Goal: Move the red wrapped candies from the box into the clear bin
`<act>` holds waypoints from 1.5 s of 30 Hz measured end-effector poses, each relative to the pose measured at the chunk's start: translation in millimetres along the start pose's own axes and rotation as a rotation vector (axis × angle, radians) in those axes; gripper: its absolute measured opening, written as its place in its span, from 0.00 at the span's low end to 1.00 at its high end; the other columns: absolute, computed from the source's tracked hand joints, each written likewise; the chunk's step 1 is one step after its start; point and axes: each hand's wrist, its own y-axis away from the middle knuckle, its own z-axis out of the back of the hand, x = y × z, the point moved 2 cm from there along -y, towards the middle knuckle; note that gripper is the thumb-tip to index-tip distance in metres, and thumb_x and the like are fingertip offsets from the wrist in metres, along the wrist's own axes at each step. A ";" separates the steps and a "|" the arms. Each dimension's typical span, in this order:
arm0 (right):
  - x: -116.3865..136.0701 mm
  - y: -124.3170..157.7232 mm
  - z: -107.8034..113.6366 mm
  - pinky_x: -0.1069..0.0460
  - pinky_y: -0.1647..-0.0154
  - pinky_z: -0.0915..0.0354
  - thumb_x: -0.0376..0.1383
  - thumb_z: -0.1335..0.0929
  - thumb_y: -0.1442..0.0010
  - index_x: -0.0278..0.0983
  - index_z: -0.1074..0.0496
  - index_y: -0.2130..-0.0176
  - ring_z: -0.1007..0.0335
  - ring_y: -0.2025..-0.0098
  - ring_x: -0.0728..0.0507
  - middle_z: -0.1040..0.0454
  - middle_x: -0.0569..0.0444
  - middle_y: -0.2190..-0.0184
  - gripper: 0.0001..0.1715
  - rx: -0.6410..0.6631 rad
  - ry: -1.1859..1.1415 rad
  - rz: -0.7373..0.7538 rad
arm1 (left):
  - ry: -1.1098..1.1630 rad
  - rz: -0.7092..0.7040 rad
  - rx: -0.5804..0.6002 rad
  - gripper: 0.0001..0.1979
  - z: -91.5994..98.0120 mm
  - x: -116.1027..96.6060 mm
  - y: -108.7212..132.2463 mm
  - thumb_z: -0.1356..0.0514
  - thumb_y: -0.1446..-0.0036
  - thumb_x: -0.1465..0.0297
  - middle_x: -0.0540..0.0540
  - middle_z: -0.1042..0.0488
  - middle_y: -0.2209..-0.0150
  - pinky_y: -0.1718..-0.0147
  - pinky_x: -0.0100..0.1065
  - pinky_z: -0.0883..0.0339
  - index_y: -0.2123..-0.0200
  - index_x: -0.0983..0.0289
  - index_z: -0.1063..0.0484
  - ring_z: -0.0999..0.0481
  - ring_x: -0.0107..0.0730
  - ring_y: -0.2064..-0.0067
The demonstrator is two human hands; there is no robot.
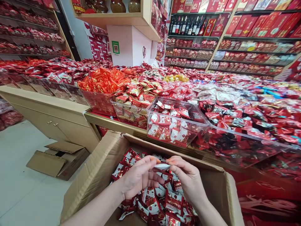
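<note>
Over an open cardboard box (105, 160), both my hands pinch one small wrapped candy (162, 166) whose white side shows. My left hand (141, 175) grips its left end between thumb and forefinger, the other fingers loosely curled below. At the right end, the thumb and fingertips of my right hand (185, 174) are closed on the wrapper. Beneath them, many red-and-white wrapped candies (174, 201) lie loose in the box. The fingertips hide the candy's two ends.
Behind the box, a clear bin (176, 125) holds red-and-white packets, beside a bin of durian candies (134, 110) and orange-red packets (103, 81). A flattened-open carton (58, 160) lies on the floor at left. Shelves with wine bottles (188, 26) stand behind.
</note>
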 end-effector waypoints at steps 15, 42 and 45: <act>-14.0 5.3 -9.4 0.55 0.71 0.41 0.41 0.32 0.53 0.36 0.32 0.72 0.40 0.74 0.51 0.32 0.58 0.76 0.11 -0.211 -0.182 -0.394 | -0.332 -0.241 -0.288 0.12 6.4 5.1 -8.8 0.39 0.55 0.70 0.51 0.30 0.70 0.68 0.28 0.37 0.65 0.66 0.33 0.31 0.26 0.69; -17.2 7.7 -17.2 0.57 0.85 0.44 0.45 0.32 0.54 0.38 0.39 0.73 0.42 0.84 0.52 0.35 0.61 0.83 0.16 -0.238 -0.051 -0.388 | -0.879 -0.519 -0.290 0.15 -0.5 -2.1 2.4 0.45 0.49 0.67 0.54 0.28 0.56 0.54 0.34 0.42 0.56 0.57 0.31 0.32 0.37 0.55; -18.7 8.3 -25.7 0.57 0.85 0.42 0.45 0.33 0.52 0.38 0.39 0.70 0.39 0.84 0.52 0.34 0.61 0.80 0.15 -0.185 -0.272 -0.469 | -1.009 -0.644 -0.214 0.17 0.6 -0.2 4.2 0.48 0.47 0.73 0.54 0.31 0.53 0.51 0.35 0.44 0.54 0.54 0.34 0.35 0.36 0.52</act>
